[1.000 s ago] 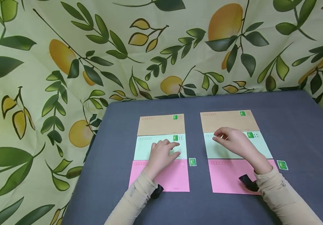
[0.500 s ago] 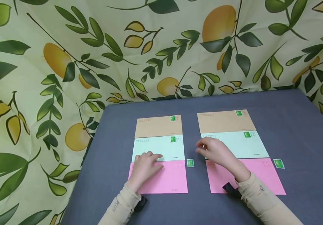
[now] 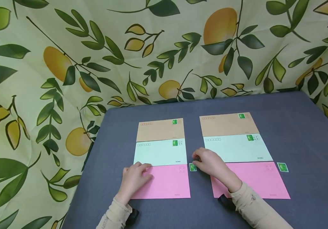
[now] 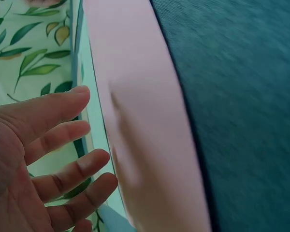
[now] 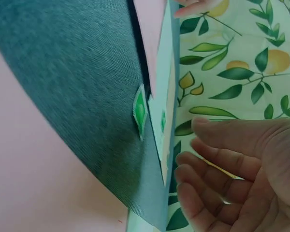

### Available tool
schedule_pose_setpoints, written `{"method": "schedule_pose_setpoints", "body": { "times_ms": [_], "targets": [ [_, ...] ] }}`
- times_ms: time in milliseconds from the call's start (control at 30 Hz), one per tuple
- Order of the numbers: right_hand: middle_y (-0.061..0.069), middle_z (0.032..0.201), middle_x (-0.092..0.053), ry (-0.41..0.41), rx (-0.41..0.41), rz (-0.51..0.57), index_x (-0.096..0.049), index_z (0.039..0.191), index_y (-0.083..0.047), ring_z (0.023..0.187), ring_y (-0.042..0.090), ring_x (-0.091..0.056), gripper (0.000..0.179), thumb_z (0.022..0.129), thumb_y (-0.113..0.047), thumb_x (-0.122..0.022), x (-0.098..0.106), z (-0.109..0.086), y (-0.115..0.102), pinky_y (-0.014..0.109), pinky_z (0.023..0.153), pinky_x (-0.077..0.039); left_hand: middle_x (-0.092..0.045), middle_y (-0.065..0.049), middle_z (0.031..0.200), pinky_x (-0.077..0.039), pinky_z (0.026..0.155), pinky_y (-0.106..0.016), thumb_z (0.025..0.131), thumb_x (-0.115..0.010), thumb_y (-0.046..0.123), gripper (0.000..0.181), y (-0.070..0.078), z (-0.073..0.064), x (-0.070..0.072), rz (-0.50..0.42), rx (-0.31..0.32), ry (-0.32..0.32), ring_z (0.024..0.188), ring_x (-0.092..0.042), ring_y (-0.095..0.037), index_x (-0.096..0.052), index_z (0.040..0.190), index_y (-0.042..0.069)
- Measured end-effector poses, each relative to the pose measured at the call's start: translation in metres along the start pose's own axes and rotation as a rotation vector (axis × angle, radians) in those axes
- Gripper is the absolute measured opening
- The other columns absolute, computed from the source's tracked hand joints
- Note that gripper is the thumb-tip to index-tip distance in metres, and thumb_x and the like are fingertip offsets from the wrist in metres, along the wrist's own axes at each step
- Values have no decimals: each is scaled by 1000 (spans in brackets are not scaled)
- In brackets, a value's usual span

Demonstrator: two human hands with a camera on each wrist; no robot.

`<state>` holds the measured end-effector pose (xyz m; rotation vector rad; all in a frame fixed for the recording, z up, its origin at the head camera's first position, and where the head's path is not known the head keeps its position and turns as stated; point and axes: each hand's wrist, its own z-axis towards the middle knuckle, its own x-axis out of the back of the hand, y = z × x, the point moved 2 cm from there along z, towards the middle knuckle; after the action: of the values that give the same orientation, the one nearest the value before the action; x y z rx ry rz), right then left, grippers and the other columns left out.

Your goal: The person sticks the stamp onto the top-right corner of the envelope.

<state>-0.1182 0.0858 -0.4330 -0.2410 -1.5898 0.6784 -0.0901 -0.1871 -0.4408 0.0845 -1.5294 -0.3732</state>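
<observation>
Stamp (image 3: 192, 167) is seen on the tabletop (image 3: 164, 213) just right of the left pink envelope (image 3: 168, 183), with the right hand (image 3: 212, 163) held near it, grip loosely curled and slightly parted, while the left hand (image 3: 132, 180), grip spread, is held over that envelope's left side.

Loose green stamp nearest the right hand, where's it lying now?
In the head view, the loose green stamp lies on the blue-grey table, just right of the left pink envelope, beside the right hand.
</observation>
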Motion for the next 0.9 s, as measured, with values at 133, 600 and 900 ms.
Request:
{"method": "schedule_pose_setpoints", "body": {
  "times_ms": [133,600,900],
  "targets": [
    [4,81,-62,-4,10,-21,-68,87,-4,72,14,-55,13,75,-8,-73,-7,-1,1,32,68,-48,-53,6,69,-30,70,-37,70,-78,28,31,-7,-5,1,3,24,-9,59,-42,-5,-71,100,22],
    [7,85,-58,-37,15,-45,-68,90,-1,69,15,-52,17,75,-7,-71,-19,-3,3,31,67,-46,-64,-2,84,-31,75,-43,71,-78,27,37,-22,-13,4,-6,132,-57,72,-55,-13,-71,105,17],
    [7,84,-57,-66,1,-41,-66,92,0,69,15,-50,17,75,-1,-68,-24,-3,5,30,66,-45,-57,-3,81,-30,77,-47,68,-80,26,44,-31,-20,5,-18,174,-84,69,-51,-14,-69,109,15]
  ]
}}
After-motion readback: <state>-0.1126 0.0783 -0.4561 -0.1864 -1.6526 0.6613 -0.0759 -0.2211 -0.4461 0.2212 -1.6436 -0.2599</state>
